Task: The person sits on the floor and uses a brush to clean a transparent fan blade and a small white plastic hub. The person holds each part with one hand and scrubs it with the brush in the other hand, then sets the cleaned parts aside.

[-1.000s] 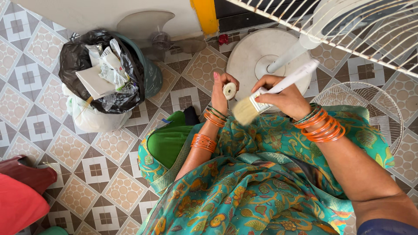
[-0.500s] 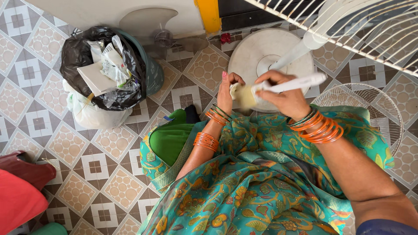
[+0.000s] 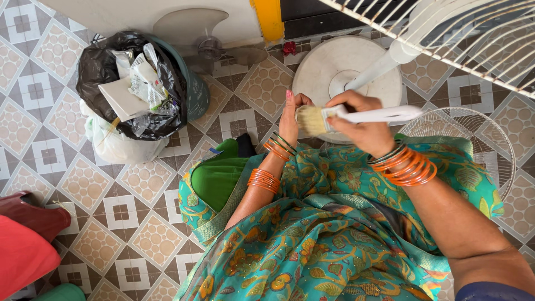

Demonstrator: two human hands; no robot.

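My right hand [image 3: 359,125] grips a white-handled paintbrush [image 3: 384,115], its pale bristles pointing left. The bristles press against a small round white part held in my left hand [image 3: 290,120]; the brush now hides most of that part. Both wrists carry orange bangles. My hands are above my lap, over a teal floral garment [image 3: 334,234], just in front of the round white fan base [image 3: 345,72].
A bin lined with a black bag [image 3: 131,83] full of paper rubbish stands at the upper left. A detached white fan grille [image 3: 473,134] lies at right; another grille [image 3: 446,33] hangs overhead. A fan blade [image 3: 189,25] leans by the wall. Red objects [image 3: 25,245] lie at lower left.
The brush swung up from below the small round part onto it, and its handle levelled out towards the right. The part is now covered by the bristles. My left hand barely moved.
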